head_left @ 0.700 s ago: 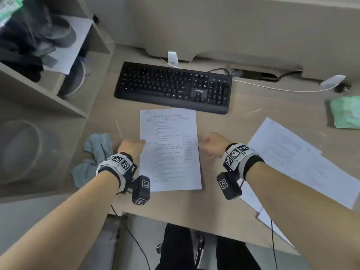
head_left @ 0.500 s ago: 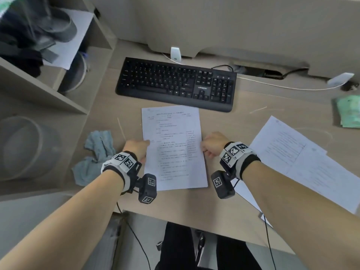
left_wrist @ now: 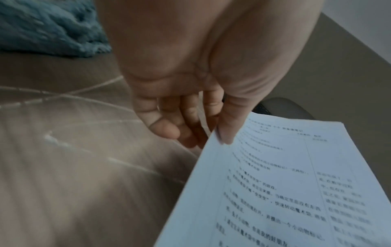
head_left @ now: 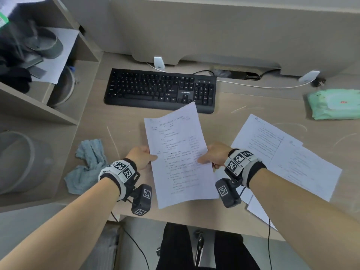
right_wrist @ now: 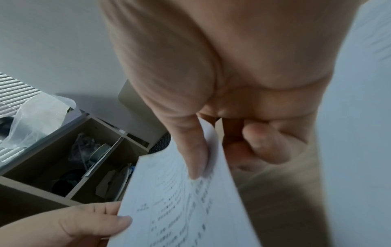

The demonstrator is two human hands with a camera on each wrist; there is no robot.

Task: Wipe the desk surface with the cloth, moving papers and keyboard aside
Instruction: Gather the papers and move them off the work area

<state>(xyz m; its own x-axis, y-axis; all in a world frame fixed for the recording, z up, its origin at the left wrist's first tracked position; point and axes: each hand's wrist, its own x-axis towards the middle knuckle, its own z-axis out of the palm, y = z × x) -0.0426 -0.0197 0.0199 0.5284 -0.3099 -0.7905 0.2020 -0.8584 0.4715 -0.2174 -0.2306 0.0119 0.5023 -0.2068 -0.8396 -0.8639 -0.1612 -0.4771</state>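
A printed white sheet (head_left: 179,154) hangs above the desk (head_left: 132,121), tilted, far corner over the black keyboard (head_left: 159,90). My left hand (head_left: 141,156) pinches its left edge, thumb on top, as the left wrist view shows at the sheet (left_wrist: 285,183). My right hand (head_left: 213,155) pinches the right edge, thumb on the sheet (right_wrist: 182,208). A crumpled blue cloth (head_left: 87,164) lies on the desk left of my left hand; the cloth (left_wrist: 46,26) is loose. More printed papers (head_left: 288,156) lie at the right.
An open shelf unit (head_left: 39,98) with clutter stands along the left. A green wipes pack (head_left: 333,104) sits at the far right. A white cable (head_left: 259,85) runs behind the keyboard along the partition. White streaks mark the desk top. The front edge is near my legs.
Both hands closed on the sheet's side edges and lifted it off the desk; it now tilts, its top corner over the keyboard. The head view shifted closer.
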